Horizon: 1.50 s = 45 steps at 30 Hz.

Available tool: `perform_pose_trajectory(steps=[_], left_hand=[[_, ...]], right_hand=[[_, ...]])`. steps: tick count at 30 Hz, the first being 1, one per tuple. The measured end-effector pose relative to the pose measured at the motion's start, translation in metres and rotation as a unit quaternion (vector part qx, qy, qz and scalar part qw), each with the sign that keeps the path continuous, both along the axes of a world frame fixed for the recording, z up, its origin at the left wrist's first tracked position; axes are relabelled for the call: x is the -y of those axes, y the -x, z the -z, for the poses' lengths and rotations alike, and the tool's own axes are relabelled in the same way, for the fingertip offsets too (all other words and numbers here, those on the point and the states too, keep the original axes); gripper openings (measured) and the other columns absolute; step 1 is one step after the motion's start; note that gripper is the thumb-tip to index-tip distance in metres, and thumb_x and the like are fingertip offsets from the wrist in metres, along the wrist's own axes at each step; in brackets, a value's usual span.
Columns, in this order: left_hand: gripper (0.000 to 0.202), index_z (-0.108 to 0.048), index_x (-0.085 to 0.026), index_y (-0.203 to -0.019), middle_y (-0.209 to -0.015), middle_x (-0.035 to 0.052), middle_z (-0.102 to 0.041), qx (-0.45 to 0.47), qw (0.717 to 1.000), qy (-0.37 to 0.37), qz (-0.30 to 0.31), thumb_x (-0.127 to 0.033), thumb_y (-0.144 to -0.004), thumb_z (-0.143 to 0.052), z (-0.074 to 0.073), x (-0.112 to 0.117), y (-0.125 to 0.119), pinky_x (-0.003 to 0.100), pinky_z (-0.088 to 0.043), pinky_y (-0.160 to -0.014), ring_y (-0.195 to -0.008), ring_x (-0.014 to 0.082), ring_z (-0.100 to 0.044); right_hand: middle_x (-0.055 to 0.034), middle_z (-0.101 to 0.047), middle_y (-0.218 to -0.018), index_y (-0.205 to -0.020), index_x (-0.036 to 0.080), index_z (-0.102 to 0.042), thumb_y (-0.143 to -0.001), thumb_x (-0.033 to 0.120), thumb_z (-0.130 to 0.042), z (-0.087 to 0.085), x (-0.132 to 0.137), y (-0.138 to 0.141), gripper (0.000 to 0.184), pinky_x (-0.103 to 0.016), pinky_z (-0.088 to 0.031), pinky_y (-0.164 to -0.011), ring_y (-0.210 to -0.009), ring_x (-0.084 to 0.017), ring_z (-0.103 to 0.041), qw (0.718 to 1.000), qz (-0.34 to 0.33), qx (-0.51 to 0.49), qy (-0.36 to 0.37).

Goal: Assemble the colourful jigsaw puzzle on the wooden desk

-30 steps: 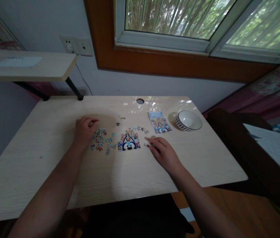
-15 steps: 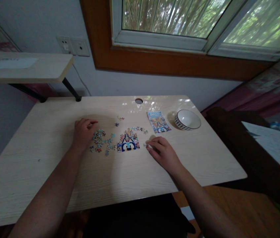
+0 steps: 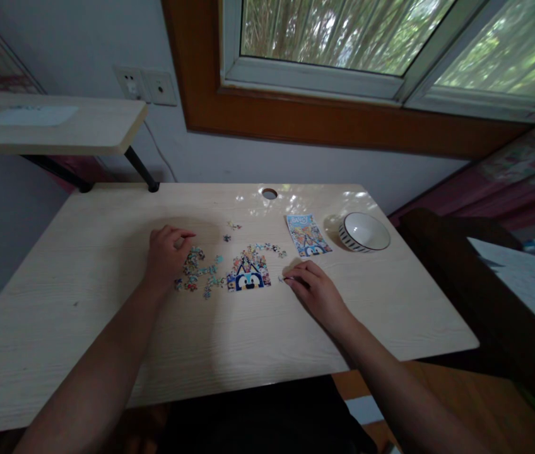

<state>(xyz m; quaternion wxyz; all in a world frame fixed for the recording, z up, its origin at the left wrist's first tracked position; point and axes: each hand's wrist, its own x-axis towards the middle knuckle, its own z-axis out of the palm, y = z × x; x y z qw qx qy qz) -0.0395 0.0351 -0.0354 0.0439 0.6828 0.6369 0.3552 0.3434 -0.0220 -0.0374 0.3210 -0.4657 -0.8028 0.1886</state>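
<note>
My right hand [image 3: 313,287] rests low over the table with thumb and forefinger pinched on a small jigsaw puzzle piece [image 3: 281,279], mostly covered by the fingertips. To its left lies a partly joined jigsaw puzzle [image 3: 250,277] with a blue cartoon dog face and a curved row of joined pieces at its upper right. My left hand [image 3: 168,252] hovers at the left edge of a heap of loose puzzle pieces [image 3: 194,263]. Its fingers are loosely bent, a gap shows between thumb and forefinger, and nothing is visible in it.
A printed picture card [image 3: 308,234] lies behind my right hand, beside a white bowl [image 3: 366,231] with a striped outside. A few stray pieces [image 3: 228,238] lie behind the puzzle. A raised shelf [image 3: 106,123] stands at the back left, and a round hole [image 3: 270,194] pierces the tabletop's far edge.
The view has shifted slightly, moving everything a little to the right. The piece at my right fingertips shows less and looks turned. My left hand's fingers have stretched slightly towards the heap.
</note>
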Motion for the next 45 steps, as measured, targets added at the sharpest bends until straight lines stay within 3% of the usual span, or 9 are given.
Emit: perform_pose_trajectory(steps=[9,18,26,45], left_hand=[[0.024,-0.077,-0.022,-0.097,-0.098,0.0067,-0.071,-0.028,0.999,-0.006,0.041,-0.029,-0.095,-0.054,-0.004,0.006,-0.009,0.048,-0.041,-0.105,-0.102,0.0275,-0.062],[0.025,-0.076,-0.02,-0.097,-0.095,0.0064,-0.072,-0.046,0.993,-0.025,0.101,-0.027,-0.097,-0.053,-0.012,0.014,-0.022,0.047,-0.042,-0.1,-0.095,0.0255,-0.062],[0.023,-0.076,-0.02,-0.095,-0.093,0.0059,-0.071,-0.051,0.993,-0.038,0.096,-0.025,-0.096,-0.054,-0.012,0.013,-0.019,0.047,-0.043,-0.098,-0.094,0.0249,-0.063],[0.024,-0.077,-0.02,-0.096,-0.094,0.0064,-0.072,-0.051,0.993,-0.043,0.099,-0.026,-0.096,-0.054,-0.008,0.012,-0.018,0.047,-0.043,-0.097,-0.093,0.0254,-0.063]], right_hand=[[-0.0109,-0.066,-0.109,-0.111,0.023,-0.069,-0.099,0.021,-0.059,0.003,-0.002,0.001,0.015,-0.048,-0.056,-0.093,-0.105,-0.027,-0.063,0.999,-0.015,0.039,-0.014],[-0.0116,-0.066,-0.114,-0.117,0.024,-0.068,-0.099,0.021,-0.06,-0.004,0.002,0.004,0.02,-0.05,-0.056,-0.096,-0.11,-0.028,-0.063,0.999,-0.024,0.026,-0.019],[-0.0093,-0.064,-0.115,-0.123,0.028,-0.067,-0.094,0.013,-0.058,-0.004,0.003,0.0,0.034,-0.05,-0.055,-0.099,-0.112,-0.027,-0.063,0.999,-0.024,-0.024,-0.001],[-0.01,-0.065,-0.111,-0.117,0.027,-0.072,-0.097,0.021,-0.062,-0.003,0.001,0.002,0.022,-0.049,-0.057,-0.094,-0.107,-0.027,-0.064,1.0,-0.025,0.003,-0.016]])
